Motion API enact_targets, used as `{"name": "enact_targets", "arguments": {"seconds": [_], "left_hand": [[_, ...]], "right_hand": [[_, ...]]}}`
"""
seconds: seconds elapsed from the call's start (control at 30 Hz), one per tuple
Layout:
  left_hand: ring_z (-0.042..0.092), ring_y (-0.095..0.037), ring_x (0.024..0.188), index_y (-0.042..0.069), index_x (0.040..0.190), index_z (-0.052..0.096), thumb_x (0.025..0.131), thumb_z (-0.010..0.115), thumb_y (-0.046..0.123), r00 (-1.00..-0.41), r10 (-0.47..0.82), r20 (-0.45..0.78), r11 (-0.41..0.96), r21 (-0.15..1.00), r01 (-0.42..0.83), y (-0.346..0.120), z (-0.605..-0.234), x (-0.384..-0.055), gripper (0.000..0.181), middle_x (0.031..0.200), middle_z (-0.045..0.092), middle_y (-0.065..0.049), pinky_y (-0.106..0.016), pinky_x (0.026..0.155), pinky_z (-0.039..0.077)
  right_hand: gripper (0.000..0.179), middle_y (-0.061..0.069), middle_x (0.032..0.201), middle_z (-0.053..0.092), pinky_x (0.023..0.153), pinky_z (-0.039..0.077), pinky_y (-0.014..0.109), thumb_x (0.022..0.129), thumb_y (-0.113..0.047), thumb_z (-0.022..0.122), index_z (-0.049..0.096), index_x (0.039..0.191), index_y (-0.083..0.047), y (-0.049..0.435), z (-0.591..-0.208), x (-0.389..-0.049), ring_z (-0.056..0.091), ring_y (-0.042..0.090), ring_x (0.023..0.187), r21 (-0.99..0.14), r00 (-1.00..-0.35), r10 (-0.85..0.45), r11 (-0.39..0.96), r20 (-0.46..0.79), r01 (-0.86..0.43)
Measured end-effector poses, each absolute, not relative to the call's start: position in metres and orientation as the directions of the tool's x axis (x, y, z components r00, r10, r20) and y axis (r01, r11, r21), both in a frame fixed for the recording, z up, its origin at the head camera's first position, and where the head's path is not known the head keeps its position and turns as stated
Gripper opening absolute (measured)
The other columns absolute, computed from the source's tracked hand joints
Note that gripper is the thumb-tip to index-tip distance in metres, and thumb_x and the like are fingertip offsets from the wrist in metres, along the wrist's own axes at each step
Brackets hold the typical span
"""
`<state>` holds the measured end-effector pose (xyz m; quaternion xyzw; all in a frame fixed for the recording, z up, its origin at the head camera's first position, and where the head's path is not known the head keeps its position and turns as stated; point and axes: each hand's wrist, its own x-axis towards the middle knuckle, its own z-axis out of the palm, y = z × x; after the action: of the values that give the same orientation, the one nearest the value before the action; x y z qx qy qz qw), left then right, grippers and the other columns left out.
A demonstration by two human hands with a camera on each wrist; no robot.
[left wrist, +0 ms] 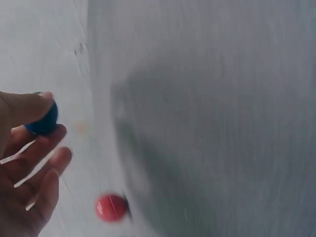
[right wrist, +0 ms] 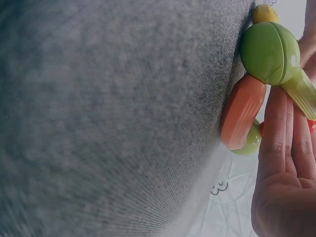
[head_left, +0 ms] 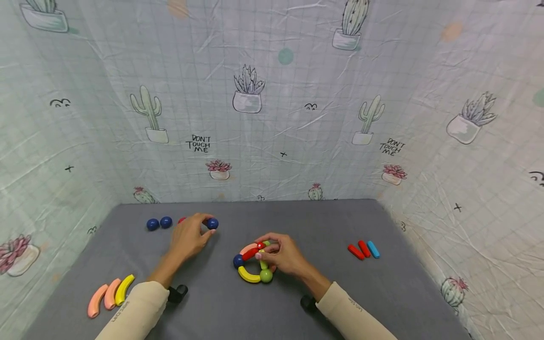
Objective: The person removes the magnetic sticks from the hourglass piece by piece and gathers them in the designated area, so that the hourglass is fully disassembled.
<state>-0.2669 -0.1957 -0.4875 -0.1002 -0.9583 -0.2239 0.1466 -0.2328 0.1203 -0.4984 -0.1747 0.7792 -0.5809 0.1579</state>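
Note:
My left hand [head_left: 192, 236] pinches a blue ball [head_left: 213, 223] between thumb and fingers, raised over the far left of the grey table; the left wrist view shows the same ball [left wrist: 45, 120] at the fingertips. A red ball [left wrist: 111, 207] lies near that hand, mostly hidden behind it in the head view. With my right hand [head_left: 285, 255] I hold a ring-like build of balls and curved sticks at the table's middle. A blue ball [head_left: 238, 261], a yellow curved stick [head_left: 249, 275], a red stick [head_left: 250, 254] and a green ball [head_left: 266, 276] belong to it. A yellow-green stick [right wrist: 302, 94] rises from the green ball towards my fingers.
Two blue balls [head_left: 159, 223] sit at the back left of the table [head_left: 221, 307]. Two pink curved sticks [head_left: 104, 296] and a yellow one [head_left: 124, 289] lie at front left. On the right are two red sticks [head_left: 356, 252] and a blue stick [head_left: 373, 249]. Patterned cloth [head_left: 280, 179] surrounds the table.

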Motion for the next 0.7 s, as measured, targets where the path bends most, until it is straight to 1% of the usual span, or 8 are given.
{"name": "enact_targets", "arguments": {"seconds": [0.07, 0.17, 0.27, 0.33, 0.43, 0.53, 0.63, 0.7], "left_hand": [[0.069, -0.028, 0.091, 0.012, 0.125, 0.077, 0.091, 0.085, 0.023, -0.943, 0.107, 0.315, 0.902, 0.368, 0.226, -0.209, -0.488, -0.272, 0.037, 0.111, 0.077, -0.009, -0.047, 0.075, 0.055], [0.067, -0.036, 0.099, 0.010, 0.119, 0.078, 0.088, 0.087, 0.019, -0.951, 0.100, 0.293, 0.921, 0.336, 0.200, -0.226, -0.491, -0.278, 0.035, 0.104, 0.077, -0.010, -0.055, 0.083, 0.052], [0.065, -0.036, 0.096, 0.008, 0.114, 0.080, 0.085, 0.090, 0.020, -0.963, 0.092, 0.252, 0.940, 0.297, 0.168, -0.237, -0.493, -0.281, 0.032, 0.095, 0.075, -0.009, -0.055, 0.082, 0.050], [0.064, -0.036, 0.093, 0.007, 0.112, 0.080, 0.085, 0.090, 0.021, -0.972, 0.082, 0.219, 0.952, 0.272, 0.142, -0.241, -0.495, -0.282, 0.033, 0.092, 0.074, -0.009, -0.055, 0.080, 0.049], [0.063, -0.037, 0.093, 0.005, 0.111, 0.079, 0.085, 0.090, 0.022, -0.981, 0.071, 0.182, 0.962, 0.246, 0.115, -0.245, -0.497, -0.284, 0.034, 0.093, 0.074, -0.011, -0.055, 0.081, 0.049], [0.064, -0.039, 0.095, 0.003, 0.112, 0.079, 0.086, 0.090, 0.023, -0.983, 0.076, 0.167, 0.967, 0.230, 0.114, -0.245, -0.498, -0.286, 0.035, 0.096, 0.075, -0.014, -0.057, 0.083, 0.049], [0.064, -0.041, 0.094, 0.002, 0.113, 0.078, 0.085, 0.090, 0.024, -0.979, 0.088, 0.183, 0.971, 0.205, 0.125, -0.244, -0.499, -0.285, 0.037, 0.098, 0.076, -0.016, -0.058, 0.083, 0.051], [0.064, -0.042, 0.094, 0.002, 0.116, 0.077, 0.084, 0.092, 0.025, -0.971, 0.096, 0.221, 0.972, 0.190, 0.140, -0.242, -0.500, -0.283, 0.042, 0.101, 0.074, -0.020, -0.059, 0.082, 0.052]], "right_hand": [[0.041, 0.019, 0.102, 0.081, 0.061, 0.061, 0.035, 0.095, -0.022, 0.082, 0.071, 0.133, -0.012, 0.121, -0.499, -0.232, 0.068, 0.016, 0.072, -0.962, -0.889, -0.455, 0.261, -0.049, -0.081], [0.041, 0.019, 0.102, 0.081, 0.061, 0.061, 0.034, 0.094, -0.021, 0.083, 0.071, 0.132, -0.011, 0.120, -0.499, -0.232, 0.068, 0.017, 0.071, -0.963, -0.894, -0.446, 0.259, -0.050, -0.076], [0.041, 0.017, 0.101, 0.081, 0.060, 0.060, 0.033, 0.094, -0.020, 0.083, 0.072, 0.132, -0.011, 0.120, -0.499, -0.232, 0.068, 0.018, 0.069, -0.961, -0.898, -0.436, 0.267, -0.054, -0.071], [0.041, 0.015, 0.101, 0.082, 0.060, 0.061, 0.034, 0.094, -0.021, 0.083, 0.072, 0.132, -0.012, 0.119, -0.500, -0.231, 0.069, 0.018, 0.069, -0.959, -0.900, -0.433, 0.274, -0.058, -0.070], [0.041, 0.013, 0.100, 0.082, 0.060, 0.061, 0.036, 0.094, -0.021, 0.083, 0.072, 0.132, -0.012, 0.118, -0.499, -0.231, 0.070, 0.018, 0.069, -0.958, -0.900, -0.432, 0.276, -0.056, -0.073], [0.040, 0.012, 0.100, 0.083, 0.061, 0.062, 0.036, 0.094, -0.021, 0.083, 0.072, 0.131, -0.013, 0.118, -0.499, -0.232, 0.071, 0.018, 0.070, -0.958, -0.901, -0.430, 0.276, -0.052, -0.077], [0.040, 0.012, 0.100, 0.082, 0.061, 0.062, 0.035, 0.094, -0.021, 0.083, 0.072, 0.131, -0.013, 0.119, -0.499, -0.232, 0.070, 0.017, 0.072, -0.959, -0.902, -0.427, 0.274, -0.055, -0.071], [0.041, 0.013, 0.099, 0.082, 0.062, 0.062, 0.034, 0.094, -0.022, 0.083, 0.072, 0.132, -0.013, 0.119, -0.500, -0.232, 0.070, 0.016, 0.072, -0.960, -0.902, -0.427, 0.272, -0.057, -0.068]]}}
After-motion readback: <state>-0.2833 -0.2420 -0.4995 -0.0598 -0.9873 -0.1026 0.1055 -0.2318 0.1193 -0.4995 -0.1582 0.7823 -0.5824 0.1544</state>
